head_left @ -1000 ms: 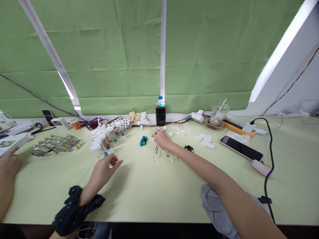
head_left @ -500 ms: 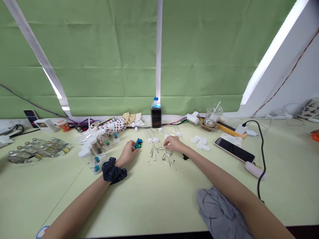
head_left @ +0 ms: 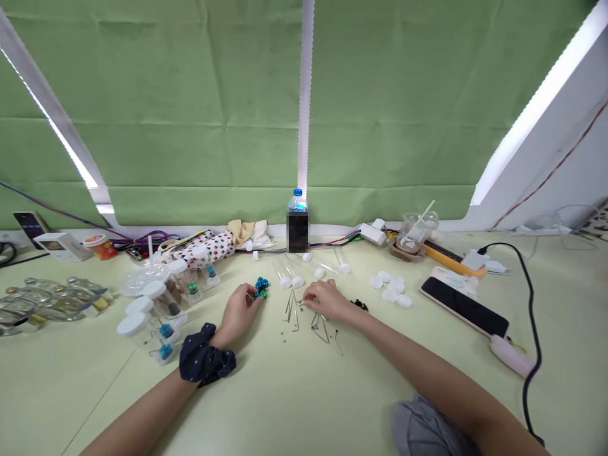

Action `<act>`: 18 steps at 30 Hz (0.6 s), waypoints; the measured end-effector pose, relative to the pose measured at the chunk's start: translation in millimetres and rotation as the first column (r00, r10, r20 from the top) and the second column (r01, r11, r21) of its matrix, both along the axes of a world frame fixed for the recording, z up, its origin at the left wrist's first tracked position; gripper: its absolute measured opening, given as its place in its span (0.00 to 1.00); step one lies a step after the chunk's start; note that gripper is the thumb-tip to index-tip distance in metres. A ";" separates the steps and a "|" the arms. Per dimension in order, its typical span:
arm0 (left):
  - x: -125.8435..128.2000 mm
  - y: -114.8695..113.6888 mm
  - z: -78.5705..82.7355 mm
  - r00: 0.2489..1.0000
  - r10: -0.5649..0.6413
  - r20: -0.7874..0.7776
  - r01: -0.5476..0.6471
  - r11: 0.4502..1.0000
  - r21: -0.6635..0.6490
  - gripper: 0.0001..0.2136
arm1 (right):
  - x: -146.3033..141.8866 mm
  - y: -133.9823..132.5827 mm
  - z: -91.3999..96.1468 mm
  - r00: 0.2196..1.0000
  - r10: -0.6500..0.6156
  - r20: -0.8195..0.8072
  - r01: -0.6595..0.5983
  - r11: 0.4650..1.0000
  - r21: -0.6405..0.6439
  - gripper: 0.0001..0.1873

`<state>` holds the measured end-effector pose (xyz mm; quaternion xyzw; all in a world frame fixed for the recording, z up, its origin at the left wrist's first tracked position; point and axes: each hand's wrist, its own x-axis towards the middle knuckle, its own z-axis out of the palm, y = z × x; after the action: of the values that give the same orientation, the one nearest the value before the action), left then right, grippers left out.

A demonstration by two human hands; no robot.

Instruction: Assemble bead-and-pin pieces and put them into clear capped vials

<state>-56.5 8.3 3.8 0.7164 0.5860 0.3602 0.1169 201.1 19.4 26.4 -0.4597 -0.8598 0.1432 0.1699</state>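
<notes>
My left hand [head_left: 240,310], with a dark scrunchie [head_left: 204,356] on its wrist, rests beside a small pile of shiny blue and green parts [head_left: 261,286]. Its fingers are closed at the pile's edge; what they pinch, if anything, is hidden. Several thin L-shaped metal hex keys [head_left: 289,305] lie loose on the table to the right of the pile. Over them my right hand [head_left: 327,299] is bent down, thumb and fingers pinched at the end of one hex key [head_left: 299,303]. Small black parts [head_left: 360,304] sit just behind the right wrist.
Lidded clear tubes [head_left: 154,339] holding blue and green parts stand at left, beyond them clear bottles [head_left: 52,301]. Clear tubes [head_left: 289,272] lie behind my hands. White caps [head_left: 392,288], a phone [head_left: 463,307], a drink cup [head_left: 413,234] and a black cable [head_left: 529,316] are at right.
My right hand has shifted a little left over the hex keys, its fingertips now lower at one of them. My left hand stays by the blue and green pile. The view has moved closer.
</notes>
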 end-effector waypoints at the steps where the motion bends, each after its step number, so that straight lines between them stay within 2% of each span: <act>1: 2.1 -1.3 2.8 1.000 0.022 -0.004 -0.022 0.999 0.033 0.07 | -2.3 1.0 -2.0 1.000 -0.007 -0.006 0.007 1.000 0.013 0.07; 4: 8.8 -3.8 12.0 0.998 0.063 -0.009 -0.061 0.990 0.123 0.06 | -9.3 5.3 -6.6 1.000 -0.016 -0.025 0.017 0.999 0.045 0.07; 7: 16.7 -2.7 18.5 0.999 0.013 0.047 -0.021 0.985 0.170 0.06 | -15.6 9.6 -8.8 1.000 -0.012 0.000 0.012 0.998 0.060 0.06; 11: 29.7 2.3 18.6 0.982 -0.077 0.170 0.055 0.990 0.131 0.06 | -20.6 11.7 -11.9 0.999 -0.011 0.048 0.006 0.996 0.087 0.07; 14: 37.3 4.3 15.5 0.955 -0.099 0.280 0.079 0.994 0.080 0.05 | -22.4 10.5 -14.5 0.998 -0.031 0.048 0.027 0.996 0.089 0.10; 18: 37.7 5.0 11.3 0.929 -0.135 0.343 0.140 0.990 0.010 0.05 | -25.7 8.7 -16.4 0.997 -0.065 0.042 0.060 0.993 0.101 0.10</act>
<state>-18.8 13.3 15.1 0.6811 0.5076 0.4663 0.2473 175.5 28.1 10.0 -0.4805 -0.8548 0.0843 0.1773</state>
